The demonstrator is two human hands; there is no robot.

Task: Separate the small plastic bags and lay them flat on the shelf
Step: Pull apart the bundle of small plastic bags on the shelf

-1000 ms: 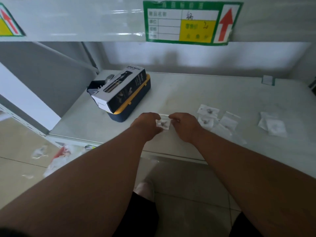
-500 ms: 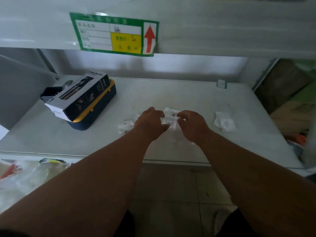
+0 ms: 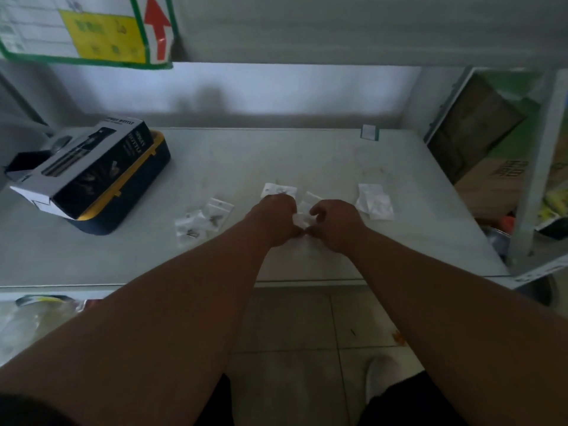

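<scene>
My left hand (image 3: 276,221) and my right hand (image 3: 336,224) meet over the middle of the white shelf (image 3: 246,155), fingers curled, pinching a small clear plastic bag (image 3: 301,219) between them. Another small bag (image 3: 279,189) lies flat just beyond my left hand, partly hidden by it. A loose cluster of small bags with dark metal parts (image 3: 201,221) lies to the left. A pair of overlapping white bags (image 3: 375,201) lies to the right.
A spray-bottle carton (image 3: 83,167) rests on a dark blue and yellow case (image 3: 135,192) at the shelf's left. A small white tag (image 3: 368,132) stands at the back right. A green label (image 3: 89,29) hangs on the upper shelf. Cardboard boxes (image 3: 491,179) sit beyond the right post.
The view has swung to the right and closer. Both hands left one bag lying at the left and came together on a bag in the middle pile.
</scene>
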